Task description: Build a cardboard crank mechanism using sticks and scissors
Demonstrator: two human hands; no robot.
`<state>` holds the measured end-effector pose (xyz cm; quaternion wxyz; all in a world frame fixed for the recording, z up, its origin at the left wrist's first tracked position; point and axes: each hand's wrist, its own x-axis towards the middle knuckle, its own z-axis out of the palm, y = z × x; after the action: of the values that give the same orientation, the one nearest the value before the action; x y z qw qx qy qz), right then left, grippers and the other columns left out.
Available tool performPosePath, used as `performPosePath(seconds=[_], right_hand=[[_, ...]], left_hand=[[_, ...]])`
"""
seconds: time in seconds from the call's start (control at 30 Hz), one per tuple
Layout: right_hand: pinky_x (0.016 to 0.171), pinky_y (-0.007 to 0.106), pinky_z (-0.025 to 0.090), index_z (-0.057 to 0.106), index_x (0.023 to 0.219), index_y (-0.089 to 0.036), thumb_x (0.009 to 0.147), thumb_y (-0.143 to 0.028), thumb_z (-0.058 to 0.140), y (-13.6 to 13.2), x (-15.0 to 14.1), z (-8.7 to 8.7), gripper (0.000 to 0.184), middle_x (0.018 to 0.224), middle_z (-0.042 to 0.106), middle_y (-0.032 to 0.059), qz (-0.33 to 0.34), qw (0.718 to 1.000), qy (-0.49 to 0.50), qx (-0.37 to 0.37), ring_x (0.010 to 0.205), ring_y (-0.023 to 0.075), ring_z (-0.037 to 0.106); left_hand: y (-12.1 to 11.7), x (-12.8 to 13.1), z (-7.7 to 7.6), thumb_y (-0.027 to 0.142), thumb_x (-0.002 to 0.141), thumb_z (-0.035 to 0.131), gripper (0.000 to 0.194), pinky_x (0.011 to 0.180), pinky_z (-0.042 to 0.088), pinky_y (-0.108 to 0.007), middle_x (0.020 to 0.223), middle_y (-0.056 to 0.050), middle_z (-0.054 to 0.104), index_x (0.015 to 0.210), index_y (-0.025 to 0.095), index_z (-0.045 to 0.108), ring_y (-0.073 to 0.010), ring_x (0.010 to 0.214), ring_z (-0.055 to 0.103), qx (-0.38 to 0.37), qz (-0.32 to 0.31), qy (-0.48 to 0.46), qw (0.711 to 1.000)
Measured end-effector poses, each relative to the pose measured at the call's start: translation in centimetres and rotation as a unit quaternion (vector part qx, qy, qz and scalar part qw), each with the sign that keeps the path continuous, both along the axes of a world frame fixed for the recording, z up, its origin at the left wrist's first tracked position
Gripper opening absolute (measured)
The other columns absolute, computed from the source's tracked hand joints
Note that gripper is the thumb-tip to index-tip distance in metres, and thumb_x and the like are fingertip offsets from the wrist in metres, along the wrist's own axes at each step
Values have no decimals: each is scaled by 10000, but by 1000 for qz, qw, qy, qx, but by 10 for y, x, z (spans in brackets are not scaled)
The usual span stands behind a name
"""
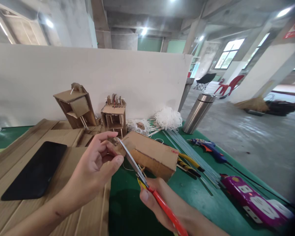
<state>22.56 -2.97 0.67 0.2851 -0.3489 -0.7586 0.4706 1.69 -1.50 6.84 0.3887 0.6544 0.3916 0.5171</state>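
Right hand (169, 196) grasping red-handled scissors (159, 200), the blades angled up and away so the tips come to the fingertips of the left hand (95, 164); that slant seems to let the fingers guide the tips closely. Left hand half curled, thumb and forefinger near the points; whether it pinches anything thin, I can't tell. Cardboard box (153, 150) just beyond the right hand on the green surface (127, 209), lying tilted, perhaps pushed forward for working room. Left of the left hand, a black phone (35, 170) flat on cardboard sheeting (88, 218), out of the scissors' way. Past its fingers, a small cardboard cabinet (114, 118) standing by the white partition (137, 78). Glue gun (210, 149) and clear glue sticks (194, 157) off to the right hand's right, likely kept within reach. Hard to make out: the scissors' finger loops, mostly covered by palm and thumb; the yellow part below the pivot; the ends of the yellow-and-black handles (191, 161) tucked behind the box. Purple packet (254, 198) dim at its far edge.
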Motion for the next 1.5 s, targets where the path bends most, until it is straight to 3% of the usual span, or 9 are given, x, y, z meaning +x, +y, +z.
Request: performPosePath(seconds=[0.2, 0.33, 0.63, 0.83, 1.03, 1.5], right_hand=[[438, 239, 186, 329, 659, -198, 895, -758, 286, 0, 0, 2, 609, 589, 309, -45, -1, 1000, -24, 10, 519, 85, 267], [451, 242, 187, 313, 657, -200, 903, -750, 276, 1, -1, 1, 604, 598, 297, -46, -2, 999, -28, 15, 532, 88, 261], [452, 241, 188, 321, 665, -201, 912, -738, 267, 1, 0, 1, 593, 599, 302, -44, 7, 1000, -22, 14, 533, 91, 262], [457, 247, 196, 329, 664, -207, 869, -792, 271, 2, 2, 6, 622, 599, 319, -42, 9, 999, -33, 2, 534, 97, 268], [435, 252, 130, 261, 612, -209, 859, -796, 318, 2, 3, 3, 639, 568, 215, -66, 5, 999, -33, -21, 511, 77, 178], [418, 254, 101, 241, 589, -214, 805, -823, 404, 1, -1, 6, 666, 546, 187, -80, -11, 998, -6, -60, 498, 66, 147]], left_hand=[[-1, 5, -5, 203, 796, 699, 300, 624, 523, -214, 736, 52, 600, 952, 248, 448, -119, 688, 596, -25, 56, -85, 995], [0, 5, -6, 249, 798, 704, 248, 627, 518, -213, 723, 32, 625, 857, 212, 466, -111, 668, 600, -64, 58, -96, 992], [-2, 9, 0, 234, 802, 710, 221, 634, 532, -216, 742, 38, 619, 888, 203, 509, -103, 664, 597, -69, 59, -75, 993], [1, 4, 2, 211, 807, 704, 277, 615, 522, -207, 695, 65, 568, 881, 222, 437, -99, 657, 575, -73, 30, -84, 993], [1, -1, 2, 217, 850, 673, 264, 636, 511, -221, 734, 61, 537, 924, 227, 420, -101, 689, 563, -71, 2, -65, 995], [-6, 8, 2, 233, 820, 693, 271, 646, 524, -232, 810, 25, 635, 936, 228, 447, -121, 721, 611, -58, 32, -81, 995]])
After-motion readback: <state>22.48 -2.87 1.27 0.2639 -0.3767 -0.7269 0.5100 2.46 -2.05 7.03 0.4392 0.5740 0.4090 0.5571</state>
